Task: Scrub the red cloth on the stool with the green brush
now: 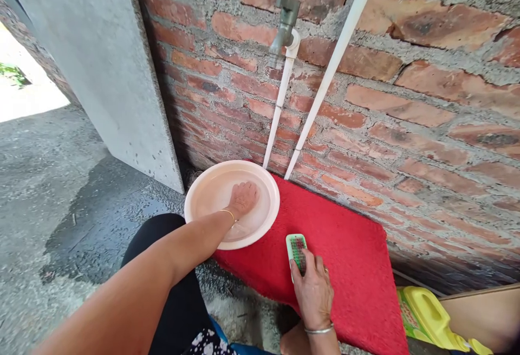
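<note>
To the right of a person's dark-clad knee, the right hand grips a green brush, thumb on one side and fingers on the other, its bristles facing up over a red cloth. A yellow bottle is near the cloth's right-hand edge, touched by neither hand. Farther off, a pale basin stands on the cloth's far left end, the left hand dipped inside; whether its fingers close on anything cannot be told. The work appears under way, not finished: the basin already holds what looks like water, the brush is taken up, and neither is yet set aside. How much of the cloth is done, and how much is left, does not show. Behind, a tap stands out from a brick wall.
</note>
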{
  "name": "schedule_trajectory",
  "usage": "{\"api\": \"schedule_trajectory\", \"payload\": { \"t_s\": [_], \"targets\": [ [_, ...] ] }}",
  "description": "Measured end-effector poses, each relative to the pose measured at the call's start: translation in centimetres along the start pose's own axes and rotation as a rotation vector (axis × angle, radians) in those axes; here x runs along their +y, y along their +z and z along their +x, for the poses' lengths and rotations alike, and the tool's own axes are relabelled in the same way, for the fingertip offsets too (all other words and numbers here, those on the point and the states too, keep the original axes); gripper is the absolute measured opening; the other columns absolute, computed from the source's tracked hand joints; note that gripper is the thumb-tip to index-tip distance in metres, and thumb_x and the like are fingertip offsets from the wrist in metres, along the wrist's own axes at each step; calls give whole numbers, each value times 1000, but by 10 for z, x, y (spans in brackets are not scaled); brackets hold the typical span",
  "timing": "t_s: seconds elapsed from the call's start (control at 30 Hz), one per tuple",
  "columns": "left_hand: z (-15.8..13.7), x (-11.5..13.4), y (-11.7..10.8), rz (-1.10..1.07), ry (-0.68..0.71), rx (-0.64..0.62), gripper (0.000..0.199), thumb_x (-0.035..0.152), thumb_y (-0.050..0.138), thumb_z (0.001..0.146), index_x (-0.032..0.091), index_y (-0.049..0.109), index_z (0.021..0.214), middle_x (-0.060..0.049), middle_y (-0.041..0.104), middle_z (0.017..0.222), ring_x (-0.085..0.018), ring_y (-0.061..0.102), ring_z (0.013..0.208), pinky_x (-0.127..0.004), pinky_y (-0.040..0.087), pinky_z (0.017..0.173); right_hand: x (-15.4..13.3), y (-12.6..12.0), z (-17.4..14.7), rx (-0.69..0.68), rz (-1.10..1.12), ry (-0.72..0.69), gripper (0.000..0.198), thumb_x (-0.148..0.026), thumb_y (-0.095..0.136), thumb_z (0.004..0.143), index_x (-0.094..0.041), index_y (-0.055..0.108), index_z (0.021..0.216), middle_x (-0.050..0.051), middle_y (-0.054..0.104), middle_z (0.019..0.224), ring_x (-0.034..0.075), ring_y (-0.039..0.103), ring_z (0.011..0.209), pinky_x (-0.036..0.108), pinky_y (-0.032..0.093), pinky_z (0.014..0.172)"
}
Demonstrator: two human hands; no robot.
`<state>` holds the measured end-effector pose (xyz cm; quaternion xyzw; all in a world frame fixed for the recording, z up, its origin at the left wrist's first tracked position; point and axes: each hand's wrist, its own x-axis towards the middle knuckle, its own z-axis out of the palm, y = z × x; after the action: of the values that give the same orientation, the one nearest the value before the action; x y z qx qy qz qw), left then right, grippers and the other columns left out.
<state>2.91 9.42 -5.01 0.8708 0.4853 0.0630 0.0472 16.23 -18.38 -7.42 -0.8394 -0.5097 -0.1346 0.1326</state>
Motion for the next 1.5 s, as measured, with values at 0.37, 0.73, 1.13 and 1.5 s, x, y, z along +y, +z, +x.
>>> {"api": "schedule_trajectory", "payload": {
  "t_s": [0.37,0.73,1.13,1.5],
  "targets": [
    [0,-1,1,2,7,0,32,25,36,99,14,66,107,-16,67,109,-31,60,105,-45,38,88,52,-16,-16,4,-144,165,60,-63,25,99,-21,64,119,11,63,93,27,63,75,37,47,64],
    [0,-1,-1,1,-12,-1,33,25,35,100,15,65,107,-15,68,110,-29,60,106,-44,38,89,79,-11,-22,116,-179,280,78,-72,19,95,-12,63,120,22,68,102,31,63,79,45,47,68],
    [1,-1,1,-52,-23,7,30,27,38,99,15,65,106,-17,68,106,-30,60,106,-44,38,91,-8,19,-15,122,289,-145,47,-57,46,98,-22,55,129,11,68,118,25,64,107,39,52,90],
    [-1,-2,-4,-182,-80,2,29,40,39,98,28,65,100,-11,71,98,-30,57,105,-45,36,89,105,12,13,169,-142,264,85,-77,22,92,-8,67,107,21,69,86,32,64,72,45,49,68]
  ]
}}
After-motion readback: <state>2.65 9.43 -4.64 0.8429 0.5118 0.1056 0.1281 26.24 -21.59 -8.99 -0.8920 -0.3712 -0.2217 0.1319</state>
